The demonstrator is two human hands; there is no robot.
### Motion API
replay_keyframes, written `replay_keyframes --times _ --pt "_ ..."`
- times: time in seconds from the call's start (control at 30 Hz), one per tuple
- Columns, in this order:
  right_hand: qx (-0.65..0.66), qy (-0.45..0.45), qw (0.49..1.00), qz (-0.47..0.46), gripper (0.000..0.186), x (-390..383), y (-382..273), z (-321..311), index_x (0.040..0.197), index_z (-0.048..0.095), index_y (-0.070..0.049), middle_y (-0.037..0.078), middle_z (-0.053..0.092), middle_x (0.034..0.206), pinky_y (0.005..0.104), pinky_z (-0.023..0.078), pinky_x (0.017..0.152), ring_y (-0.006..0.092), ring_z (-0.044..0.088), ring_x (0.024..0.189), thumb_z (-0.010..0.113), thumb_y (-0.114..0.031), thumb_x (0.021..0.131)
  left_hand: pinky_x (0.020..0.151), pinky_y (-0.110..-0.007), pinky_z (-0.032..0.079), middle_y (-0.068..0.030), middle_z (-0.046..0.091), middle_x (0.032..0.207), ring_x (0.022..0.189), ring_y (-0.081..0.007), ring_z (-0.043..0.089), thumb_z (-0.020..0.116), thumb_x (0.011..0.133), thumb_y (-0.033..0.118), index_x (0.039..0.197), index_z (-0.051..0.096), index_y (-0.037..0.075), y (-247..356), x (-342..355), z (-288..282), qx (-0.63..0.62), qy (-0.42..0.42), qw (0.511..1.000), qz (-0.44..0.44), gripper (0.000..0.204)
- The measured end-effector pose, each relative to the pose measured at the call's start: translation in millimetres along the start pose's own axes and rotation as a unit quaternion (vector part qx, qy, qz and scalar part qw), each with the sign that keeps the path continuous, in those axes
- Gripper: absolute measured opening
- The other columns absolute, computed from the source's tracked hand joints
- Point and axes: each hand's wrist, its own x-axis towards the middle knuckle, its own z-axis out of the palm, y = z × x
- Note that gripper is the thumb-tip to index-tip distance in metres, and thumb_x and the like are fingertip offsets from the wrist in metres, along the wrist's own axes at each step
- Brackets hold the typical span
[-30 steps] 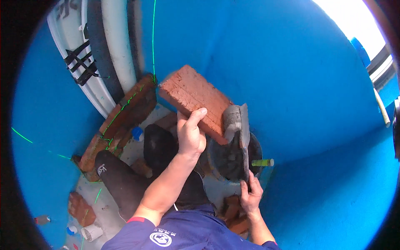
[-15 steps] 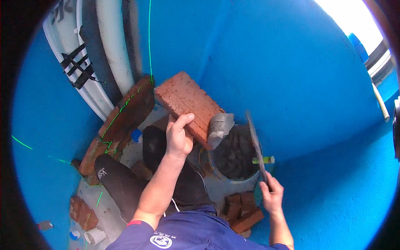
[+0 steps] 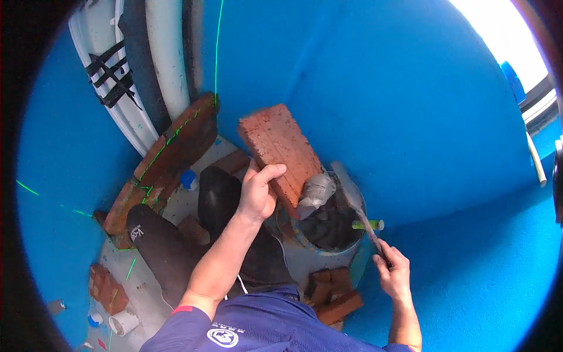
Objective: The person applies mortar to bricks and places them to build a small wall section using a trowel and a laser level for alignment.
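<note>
My left hand [image 3: 258, 193] grips a red brick [image 3: 275, 141] by its lower left side, thumb over the top face. A lump of grey mortar [image 3: 316, 190] is on the brick's lower right end. My right hand [image 3: 396, 267] is closed on the handle of a trowel [image 3: 352, 193], whose blade is beside that end, over a round bucket of dark grey mortar [image 3: 331, 229]. A short yellow-green cylinder [image 3: 369, 224] is at the bucket's right.
A curved low brick wall [image 3: 176, 149] with green laser lines stands at the left, near my knees. Loose bricks [image 3: 340, 305] lie at lower right, broken pieces [image 3: 108, 290] and a white pipe fitting [image 3: 123, 321] at lower left. Blue walls [image 3: 422, 117] surround me; white pipes [image 3: 167, 58] run upright behind.
The trowel has come away from the brick to the right, leaving the mortar lump on it. My right hand has moved up and right; the brick sits slightly lower.
</note>
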Motion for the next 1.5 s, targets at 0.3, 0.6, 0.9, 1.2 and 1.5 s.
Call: replay_keyframes --times 0.3,0.6,0.9,1.2,1.5 --pt "-0.06 -0.011 0.997 -0.046 0.037 -13 -32 -58 0.114 0.062 -0.002 0.007 0.049 0.069 0.0273 0.039 0.054 0.0167 0.047 0.058 0.063 0.003 0.078 0.101 -0.04 0.038 -0.0096 0.052 0.123 0.116 -0.0237 0.049 0.057 0.083 0.006 0.13 0.041 0.006 -9 1 5 -0.027 0.033 0.998 0.034 0.049" --pt "-0.163 -0.009 0.985 -0.064 0.042 -30 -37 -14 0.124 0.057 -0.009 0.012 0.058 0.081 0.0335 0.049 0.056 0.0278 0.059 0.064 0.061 0.0 0.083 0.101 -0.036 0.038 -0.0106 0.047 0.126 0.116 -0.0206 0.047 0.06 0.085 0.004 0.13 0.03 0.005 -36 7 20 -0.057 0.084 0.989 0.104 0.054" --pt "-0.115 -0.061 0.99 -0.056 0.04 -39 -31 -18 0.12 0.059 -0.005 0.01 0.055 0.075 0.0306 0.044 0.055 0.023 0.054 0.061 0.064 0.0 0.081 0.099 -0.04 0.04 -0.0093 0.05 0.125 0.115 -0.0224 0.049 0.061 0.086 0.005 0.127 0.038 0.006 -47 21 9 -0.058 0.132 0.986 0.08 0.047" --pt "0.338 0.007 0.93 0.146 0.048 -57 -5 41 0.128 0.053 0.003 -0.004 0.05 0.07 0.0184 0.034 0.047 0.0038 0.043 0.054 0.067 -0.016 0.086 0.096 -0.041 0.041 -0.0087 0.058 0.114 0.109 -0.0248 0.053 0.063 0.084 0.01 0.116 0.053 0.006 -22 17 -3 -0.104 0.132 0.985 0.035 0.034" --pt "-0.002 0.052 0.999 0.005 0.043 -49 56 192 0.132 0.048 -0.005 0.016 0.054 0.127 0.039 0.042 0.098 0.0303 0.052 0.116 0.052 -0.015 0.09 0.09 -0.036 0.046 -0.0075 0.06 0.107 0.1 -0.0214 0.057 0.061 0.083 0.009 0.11 0.056 0.004 -21 9 24 -0.148 0.113 0.983 -0.002 0.028"
